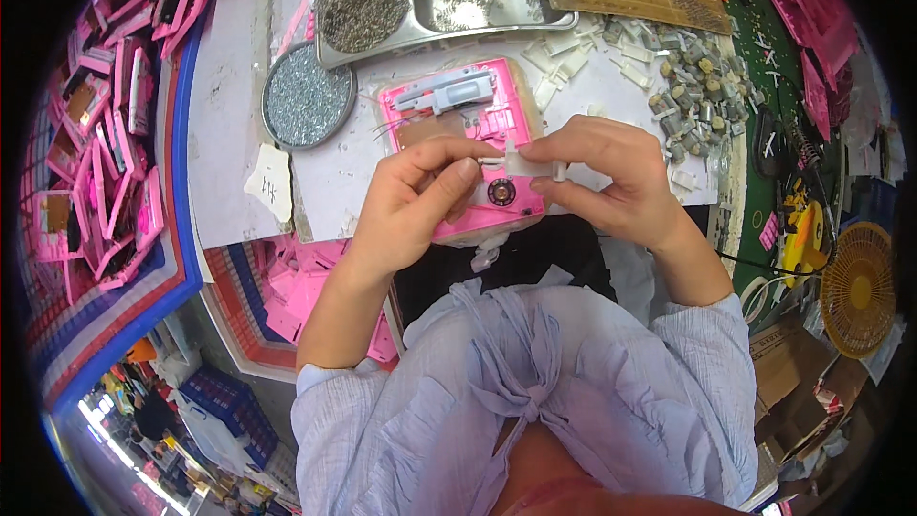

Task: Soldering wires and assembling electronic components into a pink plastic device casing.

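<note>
My left hand [413,199] and my right hand [600,172] meet over an open pink plastic case [487,115] that lies on the white worktop. Both pinch a small white plastic part [525,162] between thumb and fingers, just above the case. The case shows a grey-white mechanism at its far end and a small round black speaker [501,192] near its front edge. My fingers hide the middle of the case.
A steel tray [564,10] with small metal bits and a round tin of screws [306,96] sit behind the case. Small grey motors [693,96] and white parts lie to the right. Pink cases fill bins at left [105,153]. A yellow fan [860,287] stands at right.
</note>
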### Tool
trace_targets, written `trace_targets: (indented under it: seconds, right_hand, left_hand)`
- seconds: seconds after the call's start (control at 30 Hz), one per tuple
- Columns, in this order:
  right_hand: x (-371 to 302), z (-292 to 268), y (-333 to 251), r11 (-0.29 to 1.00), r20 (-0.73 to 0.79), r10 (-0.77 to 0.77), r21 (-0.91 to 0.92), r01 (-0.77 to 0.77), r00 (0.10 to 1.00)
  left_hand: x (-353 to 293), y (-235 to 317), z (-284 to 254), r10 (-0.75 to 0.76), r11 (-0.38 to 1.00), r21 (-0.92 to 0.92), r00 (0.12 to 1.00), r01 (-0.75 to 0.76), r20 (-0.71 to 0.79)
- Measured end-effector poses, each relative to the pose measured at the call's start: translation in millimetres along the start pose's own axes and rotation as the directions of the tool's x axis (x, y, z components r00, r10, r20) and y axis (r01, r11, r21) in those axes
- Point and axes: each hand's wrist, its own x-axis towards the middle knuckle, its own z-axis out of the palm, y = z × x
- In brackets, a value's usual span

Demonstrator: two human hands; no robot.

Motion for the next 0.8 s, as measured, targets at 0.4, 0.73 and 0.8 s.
trace_targets:
  seconds: [0.4, 0.73, 0.8]
  right_hand:
    - [-72.0, 12.0, -8.8, 0.333, 0.267, 0.458, 0.833, -0.442, 0.848]
    - [-94.4, -7.2, 7.5, 0.450, 0.035, 0.482, 0.847, -0.282, 0.875]
    - [-92.7, -6.6, 10.4, 0.438, 0.027, 0.497, 0.855, -0.278, 0.867]
  left_hand:
    - [9.5, 10.9, 3.3, 0.161, 0.597, 0.755, 0.962, -0.272, 0.220]
    - [40.0, -0.3, -2.9, 0.200, 0.107, 0.962, 0.953, -0.253, 0.228]
    - [39.3, 1.0, -1.0, 0.255, 0.190, 0.917, 0.920, -0.350, 0.298]
